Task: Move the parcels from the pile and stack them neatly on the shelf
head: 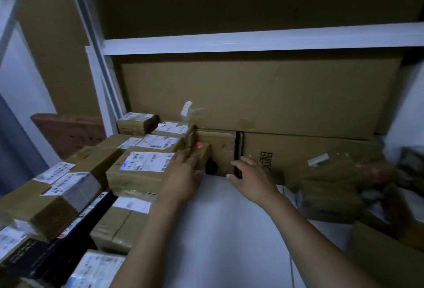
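Both arms reach forward over the white shelf board (pixel 229 219). My left hand (pixel 183 170) lies with straight fingers against the right side of a stack of taped brown parcels, touching a small brown box with a red mark (pixel 203 150). The nearest stacked parcel (pixel 137 173) carries a white label. My right hand (pixel 251 177) hovers with fingers spread in front of the flattened cardboard (pixel 298 154) at the back of the shelf, holding nothing. More labelled parcels (pixel 68 186) fill the left side.
A white upper shelf beam (pixel 252 42) runs overhead, and a white upright post (pixel 98 95) stands at the left. Large flattened cardboard sheets (pixel 252 97) line the back. Loose parcels (pixel 330 198) lie in a pile at the right.
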